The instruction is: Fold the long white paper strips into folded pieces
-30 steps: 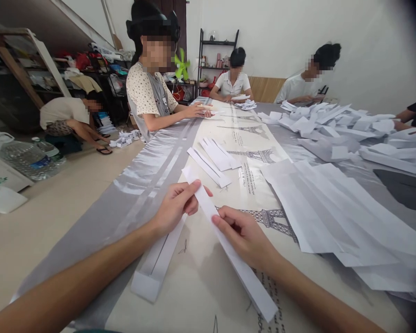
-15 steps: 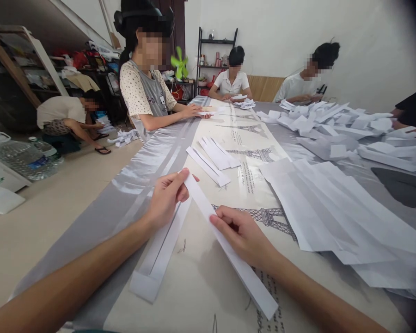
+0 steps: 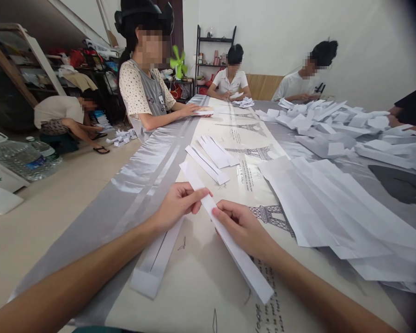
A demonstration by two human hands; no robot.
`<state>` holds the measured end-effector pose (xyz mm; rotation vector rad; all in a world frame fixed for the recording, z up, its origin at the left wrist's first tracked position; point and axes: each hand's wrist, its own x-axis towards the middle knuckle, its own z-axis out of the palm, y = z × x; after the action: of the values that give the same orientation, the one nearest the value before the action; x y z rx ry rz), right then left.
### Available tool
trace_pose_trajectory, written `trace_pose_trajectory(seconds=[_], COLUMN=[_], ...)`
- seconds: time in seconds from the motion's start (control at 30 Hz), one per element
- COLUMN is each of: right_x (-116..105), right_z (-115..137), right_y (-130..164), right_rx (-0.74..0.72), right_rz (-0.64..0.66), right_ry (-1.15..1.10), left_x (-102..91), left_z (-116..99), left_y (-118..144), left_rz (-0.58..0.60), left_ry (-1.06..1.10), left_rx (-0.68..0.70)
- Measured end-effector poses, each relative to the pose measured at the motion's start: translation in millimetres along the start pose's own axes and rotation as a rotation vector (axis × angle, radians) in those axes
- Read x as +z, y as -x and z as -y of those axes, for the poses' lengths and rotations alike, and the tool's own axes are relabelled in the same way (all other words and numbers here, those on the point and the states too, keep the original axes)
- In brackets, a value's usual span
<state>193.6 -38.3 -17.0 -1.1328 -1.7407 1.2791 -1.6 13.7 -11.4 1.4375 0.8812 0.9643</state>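
Left hand (image 3: 176, 206): thumb and fingers pinching a paper strip (image 3: 229, 238) toward its far end
Right hand (image 3: 244, 226): gripping it nearer the middle
Strip's long axis: slants from far left to near right, over the bench (image 3: 100, 231)
Second strip (image 3: 148, 281): left, slanting near left to far right
Fanned sheets (image 3: 333, 208): right of the hands

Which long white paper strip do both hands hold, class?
The long white paper strip slanting down rightward, pinched by the left hand and right hand; similar strips lie on the cream printed table cover.
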Motion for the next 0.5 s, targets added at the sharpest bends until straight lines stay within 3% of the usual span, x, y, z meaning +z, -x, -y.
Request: trace_pose_trajectory(seconds=[0.13, 0.33, 0.5], right_x=[-6, -6, -7], right_z=[-1, -2, -3], right_y=[-2, -1, 0], right_rx=[0.052, 0.012, 0.088], right_rz=[0.087, 0.041, 0.087], right_ry=[-0.002, 0.068, 0.052], left_x=[-4.8, -1.4, -2.0], left_z=[2, 1, 1], left_y=[-6, 0, 4], left_rz=[-0.117, 0.138, 0.086], left_ry=[0.071, -0.048, -0.091], left_rx=[0.001, -0.073, -0.015])
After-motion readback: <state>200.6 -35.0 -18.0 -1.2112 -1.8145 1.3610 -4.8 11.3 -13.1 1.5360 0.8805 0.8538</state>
